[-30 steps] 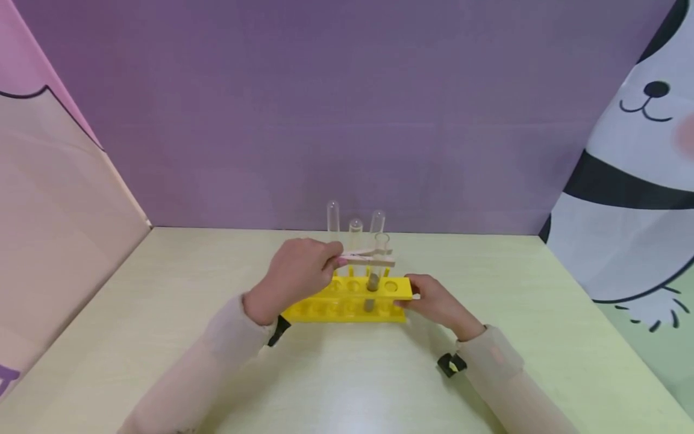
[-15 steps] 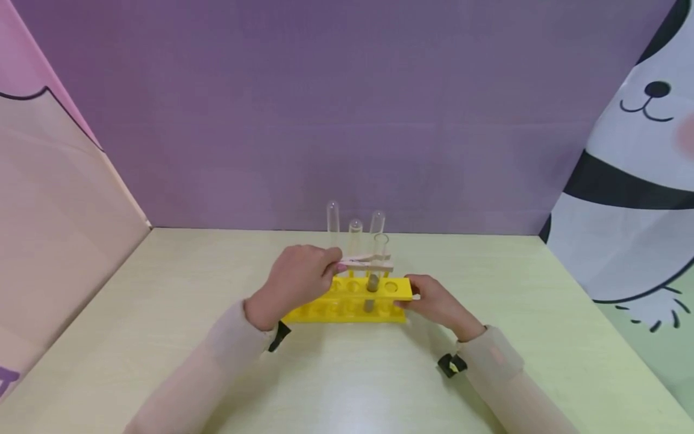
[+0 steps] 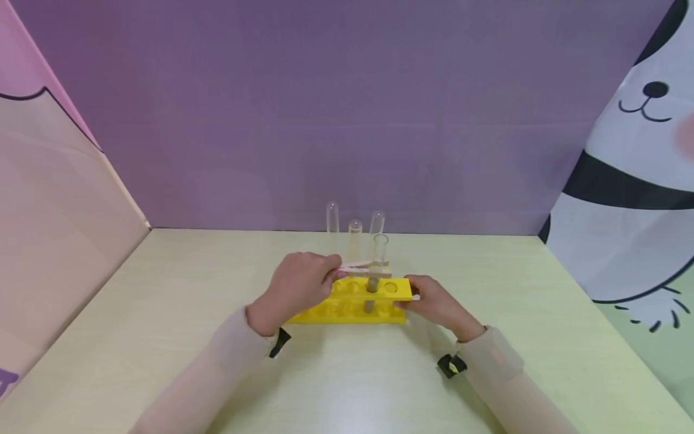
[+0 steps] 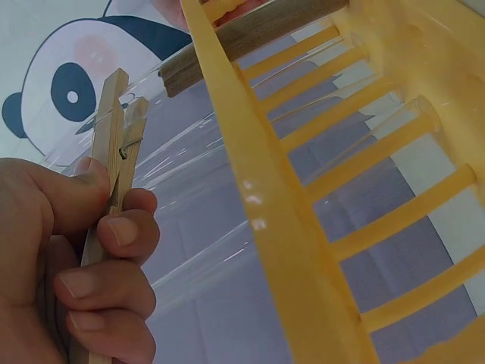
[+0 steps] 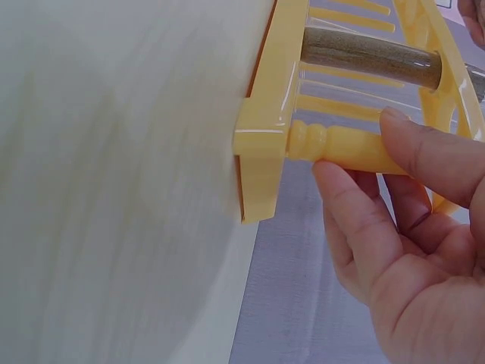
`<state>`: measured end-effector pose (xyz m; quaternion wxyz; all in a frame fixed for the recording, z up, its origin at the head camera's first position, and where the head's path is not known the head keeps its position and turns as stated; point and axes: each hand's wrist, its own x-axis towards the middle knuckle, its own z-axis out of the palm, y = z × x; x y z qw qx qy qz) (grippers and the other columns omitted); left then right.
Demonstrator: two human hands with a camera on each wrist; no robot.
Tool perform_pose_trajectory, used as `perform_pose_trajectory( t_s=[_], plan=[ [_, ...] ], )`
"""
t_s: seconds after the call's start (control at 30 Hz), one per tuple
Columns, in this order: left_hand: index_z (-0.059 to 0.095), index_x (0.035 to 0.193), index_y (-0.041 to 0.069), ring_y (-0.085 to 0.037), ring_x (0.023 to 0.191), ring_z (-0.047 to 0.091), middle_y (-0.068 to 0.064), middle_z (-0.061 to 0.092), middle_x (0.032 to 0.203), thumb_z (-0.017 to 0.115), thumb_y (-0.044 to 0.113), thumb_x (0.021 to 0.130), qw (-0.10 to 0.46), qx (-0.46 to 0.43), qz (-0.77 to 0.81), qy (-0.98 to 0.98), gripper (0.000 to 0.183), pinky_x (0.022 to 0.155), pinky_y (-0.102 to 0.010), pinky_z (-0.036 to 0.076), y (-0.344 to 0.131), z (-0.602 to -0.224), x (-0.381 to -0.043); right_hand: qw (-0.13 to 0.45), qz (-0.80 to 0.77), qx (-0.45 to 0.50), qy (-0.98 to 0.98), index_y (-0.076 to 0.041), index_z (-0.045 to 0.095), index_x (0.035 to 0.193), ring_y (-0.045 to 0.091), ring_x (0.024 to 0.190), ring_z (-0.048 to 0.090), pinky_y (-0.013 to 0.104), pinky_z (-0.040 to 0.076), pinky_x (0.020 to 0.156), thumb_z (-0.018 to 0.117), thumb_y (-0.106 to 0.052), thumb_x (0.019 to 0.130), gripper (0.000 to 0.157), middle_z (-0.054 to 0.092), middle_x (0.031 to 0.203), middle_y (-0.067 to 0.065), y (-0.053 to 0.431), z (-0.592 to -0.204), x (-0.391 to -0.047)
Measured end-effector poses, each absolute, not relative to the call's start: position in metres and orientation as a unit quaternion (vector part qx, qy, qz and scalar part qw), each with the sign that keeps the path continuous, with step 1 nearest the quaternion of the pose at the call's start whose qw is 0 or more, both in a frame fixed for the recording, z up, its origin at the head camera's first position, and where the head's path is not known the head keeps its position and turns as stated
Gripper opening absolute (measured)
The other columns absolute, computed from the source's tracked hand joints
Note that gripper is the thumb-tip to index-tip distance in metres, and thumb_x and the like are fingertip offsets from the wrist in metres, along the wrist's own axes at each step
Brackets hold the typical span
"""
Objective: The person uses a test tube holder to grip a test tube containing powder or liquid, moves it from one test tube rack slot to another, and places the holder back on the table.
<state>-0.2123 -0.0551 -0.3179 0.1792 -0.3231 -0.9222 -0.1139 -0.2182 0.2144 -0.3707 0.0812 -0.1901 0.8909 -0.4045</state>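
Observation:
My left hand [image 3: 298, 280] grips a wooden test tube clamp [image 4: 114, 136] by its handle. The clamp's ends lie around or beside an upright glass test tube [image 3: 381, 247], just above the yellow rack [image 3: 325, 293]; whether they squeeze the glass I cannot tell. Brown, grainy-looking filling [image 5: 371, 57] shows in the tube's lower part, which sits in a rack hole. With thumb and fingers, my right hand [image 3: 436, 304] holds the yellow end post [image 5: 352, 148] at the rack's right end. The rack's left end is partly hidden by my left hand.
Behind the front row, three clear tubes stand with rounded ends up: one at the left [image 3: 333, 220], one in the middle [image 3: 355, 228], one at the right [image 3: 377, 220]. The pale table [image 3: 347, 386] ends at a purple backdrop [image 3: 347, 120].
My left hand and the clamp have moved down along the filled tube, nearer the rack's top. The tube, the rack and my right hand have hardly moved.

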Motion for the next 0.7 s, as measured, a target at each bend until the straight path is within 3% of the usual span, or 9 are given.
perform_pose_trajectory(
  t_s=[0.33,0.7],
  plan=[
    [0.055,0.072,0.017,-0.008,0.043,0.025,0.006,0.032,0.048,0.063,0.026,0.091,0.2,-0.334,-0.105,-0.915,0.022,0.044,-0.022,0.022,-0.0554,-0.3229,-0.213,0.087,-0.397,-0.176,0.897,-0.002,0.062,0.107,0.018,0.089,0.058,0.039,0.048,0.081,0.069,-0.011,0.086,0.024,0.065,0.101,0.005,0.213,-0.3702,-0.2179],
    [0.054,0.073,0.016,-0.008,0.044,0.026,0.006,0.031,0.049,0.062,0.026,0.092,0.175,-0.336,-0.121,-0.917,0.023,0.046,-0.021,0.023,-0.0567,-0.3239,-0.2129,0.074,-0.392,-0.192,0.897,-0.002,0.062,0.106,0.017,0.088,0.058,0.037,0.047,0.079,0.069,-0.012,0.086,0.023,0.065,0.1,0.005,0.214,-0.3706,-0.2179]
  ],
)
